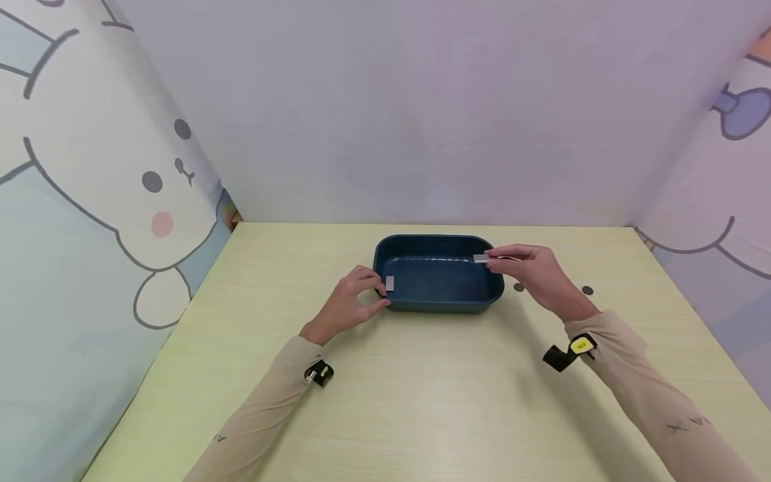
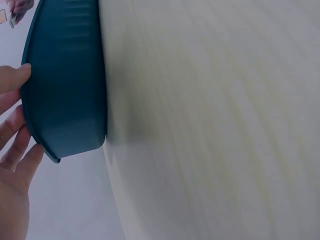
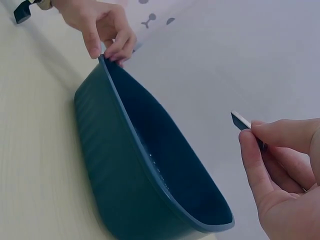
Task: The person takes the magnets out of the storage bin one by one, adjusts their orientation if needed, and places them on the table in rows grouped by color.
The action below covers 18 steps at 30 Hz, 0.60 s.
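A dark blue plastic basin stands on the table. My left hand grips its rim at the left end, with the thumb and fingers over the edge, as the left wrist view also shows. Just beside those fingertips, a small silver rectangular piece shows against the basin's inside. Over the basin's right end, my right hand pinches a small flat metallic piece between thumb and fingers. That piece is above the rim, pale along one face and dark on another.
Two small dark round discs lie on the table to the right of the basin, one disc under the right hand and another disc farther right. Behind the pale wooden table hangs a plain light backdrop. Cartoon-printed cloth lines the sides.
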Each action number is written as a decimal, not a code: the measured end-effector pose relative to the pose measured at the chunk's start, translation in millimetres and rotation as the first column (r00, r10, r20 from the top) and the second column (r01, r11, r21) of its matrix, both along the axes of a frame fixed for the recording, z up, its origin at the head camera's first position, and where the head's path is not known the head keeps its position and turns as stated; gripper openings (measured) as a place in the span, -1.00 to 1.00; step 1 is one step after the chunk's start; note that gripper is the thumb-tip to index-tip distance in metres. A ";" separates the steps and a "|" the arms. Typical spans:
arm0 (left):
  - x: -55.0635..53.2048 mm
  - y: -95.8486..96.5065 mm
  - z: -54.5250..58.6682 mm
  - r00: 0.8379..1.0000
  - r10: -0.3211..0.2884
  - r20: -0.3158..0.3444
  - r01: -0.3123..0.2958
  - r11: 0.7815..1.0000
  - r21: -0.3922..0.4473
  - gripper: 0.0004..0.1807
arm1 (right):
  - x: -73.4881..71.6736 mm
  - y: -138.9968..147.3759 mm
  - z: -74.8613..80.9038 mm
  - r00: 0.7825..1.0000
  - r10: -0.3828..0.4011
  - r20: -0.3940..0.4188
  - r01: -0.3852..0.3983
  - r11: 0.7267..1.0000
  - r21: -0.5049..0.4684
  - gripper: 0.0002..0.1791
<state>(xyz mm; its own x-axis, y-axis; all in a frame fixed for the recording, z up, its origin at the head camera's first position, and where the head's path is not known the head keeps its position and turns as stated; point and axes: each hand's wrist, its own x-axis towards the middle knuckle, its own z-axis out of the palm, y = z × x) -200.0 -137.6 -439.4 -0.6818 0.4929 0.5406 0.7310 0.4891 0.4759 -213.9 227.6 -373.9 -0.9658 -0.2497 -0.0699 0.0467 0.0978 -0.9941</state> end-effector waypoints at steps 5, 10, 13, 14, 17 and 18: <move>-0.3 0.1 0.2 1.000 0.002 0.002 -0.002 1.000 -0.001 -0.88 | 4.5 6.1 1.4 1.000 0.012 0.006 -0.011 0.995 -0.097 -0.73; 0.4 0.6 1.4 1.000 0.003 0.008 -0.003 1.000 0.002 -0.88 | 9.0 11.0 0.8 1.000 0.004 0.015 -0.002 0.993 -0.120 -0.76; 0.8 1.2 2.4 1.000 0.002 0.005 -0.002 1.000 0.006 -0.88 | 11.8 14.5 -0.2 1.000 0.006 0.022 -0.003 0.991 -0.134 -0.76; 0.8 1.4 2.5 1.000 0.002 0.003 -0.002 1.000 0.005 -0.88 | 12.9 15.8 -0.4 1.000 0.013 0.024 -0.009 0.989 -0.147 -0.76; 0.9 1.4 2.6 1.000 0.001 0.003 -0.001 1.000 0.011 -0.88 | 15.6 19.7 -1.5 1.000 0.020 0.020 -0.016 0.986 -0.169 -0.75; 0.9 1.3 2.4 1.000 0.001 0.003 -0.001 1.000 0.011 -0.88 | 16.5 21.1 -1.7 1.000 0.025 0.018 -0.022 0.984 -0.175 -0.75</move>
